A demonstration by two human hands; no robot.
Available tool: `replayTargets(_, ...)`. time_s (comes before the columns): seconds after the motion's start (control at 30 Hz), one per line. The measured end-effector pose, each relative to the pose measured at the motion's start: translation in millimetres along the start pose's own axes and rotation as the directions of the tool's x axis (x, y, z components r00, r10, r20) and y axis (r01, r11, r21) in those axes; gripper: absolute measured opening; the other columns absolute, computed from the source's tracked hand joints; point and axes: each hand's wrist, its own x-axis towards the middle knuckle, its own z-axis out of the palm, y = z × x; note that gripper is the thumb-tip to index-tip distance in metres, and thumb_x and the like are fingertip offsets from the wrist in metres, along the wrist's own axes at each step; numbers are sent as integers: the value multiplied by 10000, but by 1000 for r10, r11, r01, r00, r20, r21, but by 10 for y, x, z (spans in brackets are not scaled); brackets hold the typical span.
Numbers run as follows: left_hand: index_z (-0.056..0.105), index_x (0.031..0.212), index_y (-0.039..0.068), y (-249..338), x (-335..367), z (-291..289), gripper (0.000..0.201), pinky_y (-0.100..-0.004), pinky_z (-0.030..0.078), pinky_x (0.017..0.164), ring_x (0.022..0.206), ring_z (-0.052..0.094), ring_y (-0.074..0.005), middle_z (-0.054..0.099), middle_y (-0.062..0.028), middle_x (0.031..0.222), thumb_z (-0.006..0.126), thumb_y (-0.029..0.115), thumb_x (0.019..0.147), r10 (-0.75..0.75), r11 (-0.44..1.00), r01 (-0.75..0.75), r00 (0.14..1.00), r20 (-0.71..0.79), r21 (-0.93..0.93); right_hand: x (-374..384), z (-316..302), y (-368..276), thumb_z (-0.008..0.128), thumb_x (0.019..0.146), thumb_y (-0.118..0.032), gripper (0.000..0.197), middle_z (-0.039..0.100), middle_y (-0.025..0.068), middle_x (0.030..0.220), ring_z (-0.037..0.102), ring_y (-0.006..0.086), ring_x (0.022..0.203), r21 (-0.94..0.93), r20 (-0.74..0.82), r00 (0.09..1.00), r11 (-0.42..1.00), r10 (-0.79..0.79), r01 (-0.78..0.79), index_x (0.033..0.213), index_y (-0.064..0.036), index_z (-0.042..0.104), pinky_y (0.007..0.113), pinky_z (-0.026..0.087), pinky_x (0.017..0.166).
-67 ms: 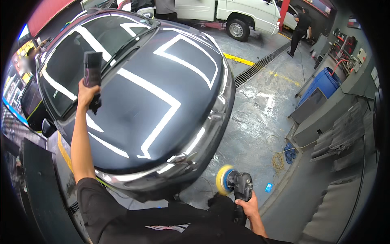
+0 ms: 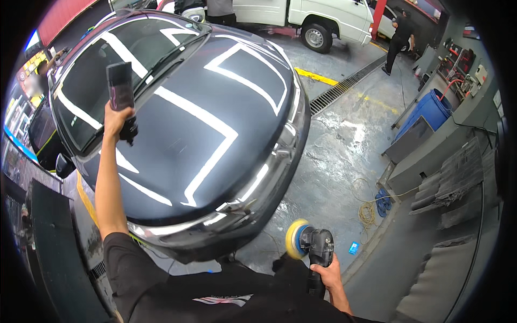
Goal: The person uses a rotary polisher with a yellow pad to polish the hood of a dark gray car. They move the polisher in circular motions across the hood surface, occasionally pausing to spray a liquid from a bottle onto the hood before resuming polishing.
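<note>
Wet garage floor (image 2: 344, 161), dark car bonnet (image 2: 204, 134) | left hand (image 2: 116, 119) fingers wrapped tight on 1 upright spray can (image 2: 120, 86) above bonnet: likely light, slick, best held mid-body | right hand (image 2: 326, 272) closed round polisher (image 2: 315, 250), yellow pad (image 2: 295, 238) clear of paint: likely heavier, rigid.

head cam: worn, looking down | faces car bonnet (image 2: 204, 124) | close above | single view
</note>
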Motion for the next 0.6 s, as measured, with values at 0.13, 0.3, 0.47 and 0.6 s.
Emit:
replayTargets(0.13, 635, 1163, 25, 698, -393, 590, 521, -344, 536, 867, 941, 677, -185, 701, -66, 1048, 877, 171, 726, 6, 948, -19, 999, -42, -317, -93, -850, -114, 878, 654, -40, 692, 677, 80, 1055, 663, 185, 911, -46, -39, 997, 997, 61, -63, 1272, -3, 569, 360, 567, 826)
replayTargets(0.3, 630, 1230, 32, 1964, -526, 900, 575, -341, 537, 933, 1018, 680, -181, 700, -60, 1136, 927, 186, 761, 276, 828, -368, 924, -263, -424, -31, -1634, -205, 869, 639, -35, 698, 675, 84, 1033, 670, 207, 852, -66, -101, 994, 997, 33, -40, 1270, -15, 569, 387, 578, 793)
replayTargets(0.47, 705, 1159, 25, 3029, -636, 861, 470, -315, 535, 932, 1019, 680, -145, 720, -56, 1132, 928, 246, 810, 533, 713, -659, 731, -427, -240, 132, -1828, -452, 854, 657, -21, 678, 679, 80, 1031, 677, 199, 864, 40, -148, 988, 998, 43, -38, 1270, -19, 565, 372, 579, 781)
replayTargets(0.6, 711, 1118, 32, 3371, -771, 1015, 402, -305, 537, 924, 999, 682, -148, 714, -45, 1104, 925, 187, 815, 594, 620, -765, 602, -533, -173, 480, -1879, -366, 854, 668, -5, 682, 681, 89, 1061, 683, 204, 896, 51, -16, 999, 998, 35, -34, 1278, -12, 550, 362, 579, 801)
